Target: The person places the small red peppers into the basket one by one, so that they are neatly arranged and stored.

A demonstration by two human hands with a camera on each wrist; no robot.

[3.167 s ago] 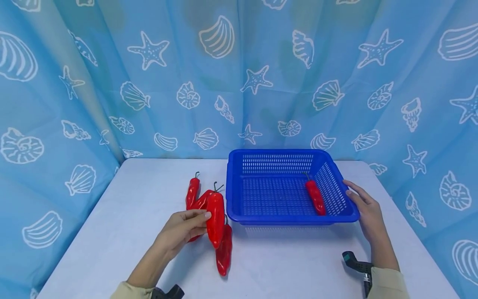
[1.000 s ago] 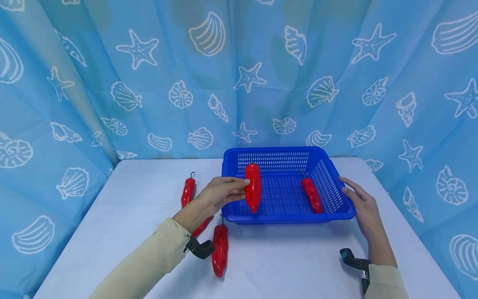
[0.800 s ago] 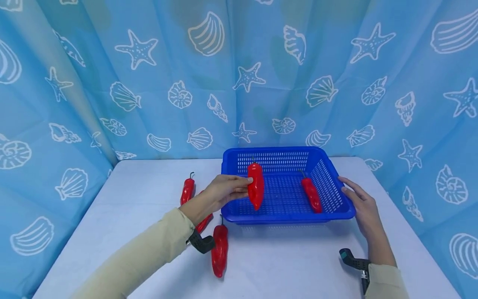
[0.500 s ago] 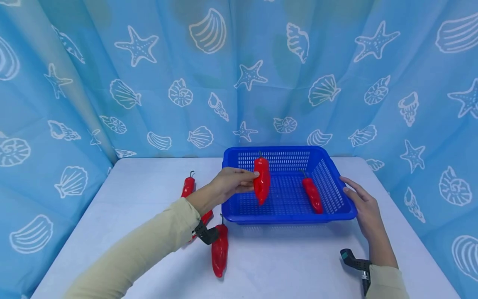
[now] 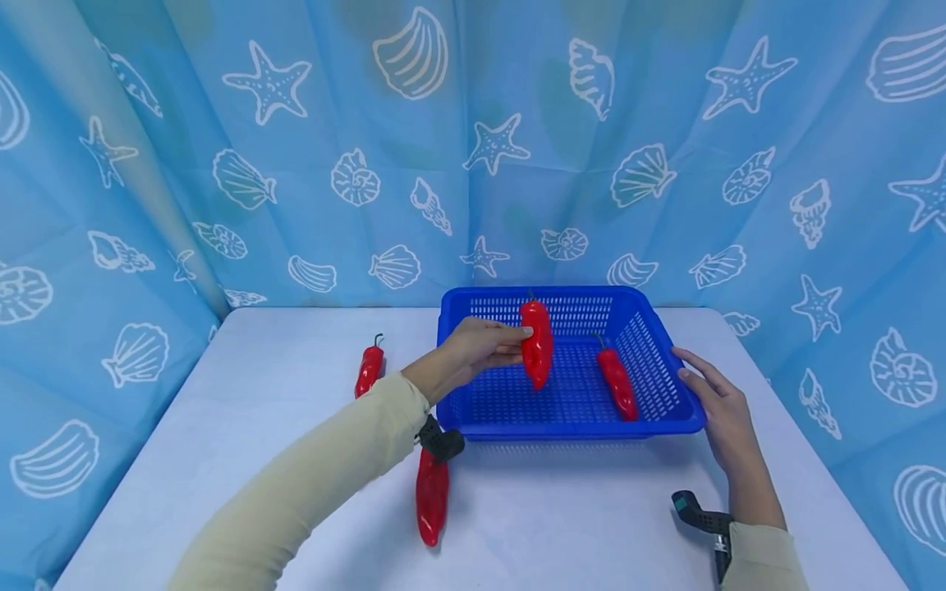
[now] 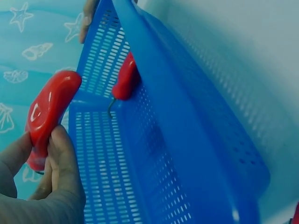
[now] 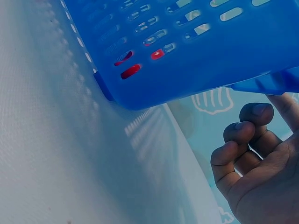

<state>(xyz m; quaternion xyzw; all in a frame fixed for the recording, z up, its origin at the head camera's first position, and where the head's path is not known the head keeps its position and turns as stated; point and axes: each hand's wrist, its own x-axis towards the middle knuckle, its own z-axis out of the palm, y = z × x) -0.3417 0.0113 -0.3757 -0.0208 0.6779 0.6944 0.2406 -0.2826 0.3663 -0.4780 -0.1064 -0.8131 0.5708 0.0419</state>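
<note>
My left hand (image 5: 484,343) pinches a red pepper (image 5: 538,345) between thumb and fingers. It holds it upright over the left-middle of the blue plastic basket (image 5: 547,429); in the left wrist view the held pepper (image 6: 49,109) is beside the basket's wall. Inside the basket, another red pepper (image 5: 617,384) lies near the right side, its green stem toward the back. My right hand (image 5: 727,419) holds the basket's right rim with thumb and index finger. In the right wrist view its other fingers (image 7: 239,133) are bent beneath the rim, touching nothing.
Left of the basket, a red pepper (image 5: 369,371) lies at the back of the white table (image 5: 296,345) and another (image 5: 432,497) nearer the front. My left sleeve (image 5: 310,484) crosses between them, hiding the tabletop there. A blue shell-print curtain (image 5: 473,205) hangs behind.
My left hand has lifted a pepper from the group on the left, carried it right over the basket rim and moved it further inward and back. My right hand stays at the rim.
</note>
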